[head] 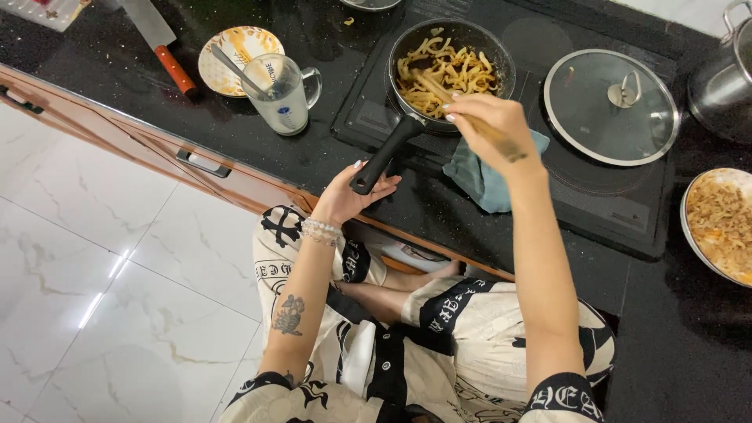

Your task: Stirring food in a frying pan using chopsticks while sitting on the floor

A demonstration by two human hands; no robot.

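Note:
A small black frying pan (pixel 501 55) full of pale yellow strips of food (pixel 446 70) sits on the black cooktop (pixel 611 211). My left hand (pixel 352 196) grips the end of the pan's black handle (pixel 388 153). My right hand (pixel 489 125) hovers over the pan's near rim and holds wooden chopsticks (pixel 435 84) whose tips reach into the food.
A glass lid (pixel 611 106) lies right of the pan, a teal cloth (pixel 478 180) under my right hand. A glass mug (pixel 283 94), a patterned bowl with a spoon (pixel 235 51) and an orange-handled cleaver (pixel 160 39) stand left. A bowl of cooked food (pixel 721 223) and a steel pot (pixel 724 78) are right.

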